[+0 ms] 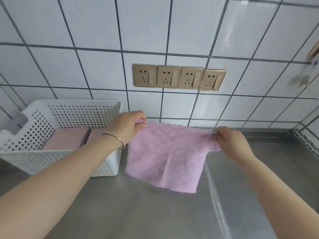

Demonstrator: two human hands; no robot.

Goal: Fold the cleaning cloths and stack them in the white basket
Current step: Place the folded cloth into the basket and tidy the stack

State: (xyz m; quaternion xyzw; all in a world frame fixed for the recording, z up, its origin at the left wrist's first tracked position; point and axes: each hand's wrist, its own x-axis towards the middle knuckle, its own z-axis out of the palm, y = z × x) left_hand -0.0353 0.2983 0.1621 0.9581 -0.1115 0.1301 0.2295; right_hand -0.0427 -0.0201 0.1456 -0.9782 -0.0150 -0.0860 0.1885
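Head view is showing you holding the pink cloth [165, 152] up by its top corners: your left hand [126, 125] is pinching one corner, your right hand [231, 141] the other, fingers curled round the fabric. Its lower edge is hanging over the steel desk [138, 213], beside the white basket [22, 157] containing folded cloths [67, 138].

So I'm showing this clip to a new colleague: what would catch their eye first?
The pink cloth, held up by its top corners between the left hand and right hand over the steel counter. Then the white basket at left, folded pink cloths inside, and four gold sockets on the tiled wall.
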